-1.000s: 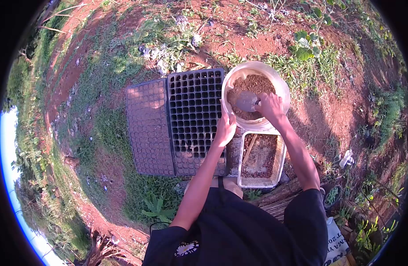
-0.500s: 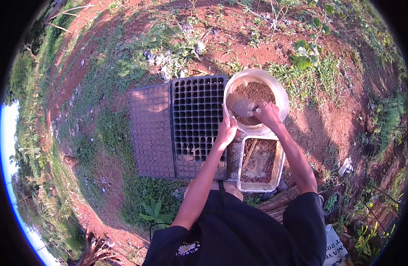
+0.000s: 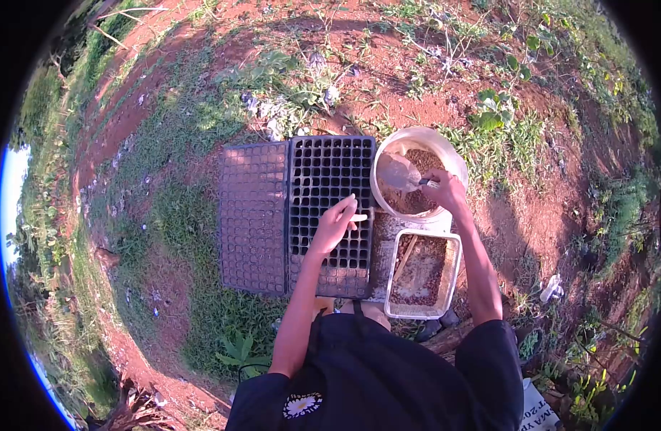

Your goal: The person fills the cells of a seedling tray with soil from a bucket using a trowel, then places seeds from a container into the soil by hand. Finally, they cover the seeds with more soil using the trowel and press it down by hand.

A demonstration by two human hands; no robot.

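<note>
My right hand [image 3: 446, 191] grips the handle of a trowel [image 3: 400, 173], whose metal blade is inside a white round bucket [image 3: 460, 167] of brown soil [image 3: 421, 201]. My left hand [image 3: 337, 227] hovers over the black cell tray [image 3: 301, 188], fingers apart, holding nothing. Most cells of that tray are hollow; its lowest rows are filled with soil. On its left lies a second tray [image 3: 253, 215], filled with soil throughout. Below the bucket, a white rectangular basket [image 3: 451, 276] holds small dark reddish pieces and a thin stick [image 3: 405, 257].
Grass and reddish ground surround the trays. A leafy plant [image 3: 242, 352] grows near my left elbow. Pieces of wood [image 3: 456, 337] lie right of my lap, and a printed white sack [image 3: 537, 409] is at the lower right.
My left hand has let go of the bucket's rim and moved left and down over the black tray. The trowel blade is lifted slightly, still within the bucket.
</note>
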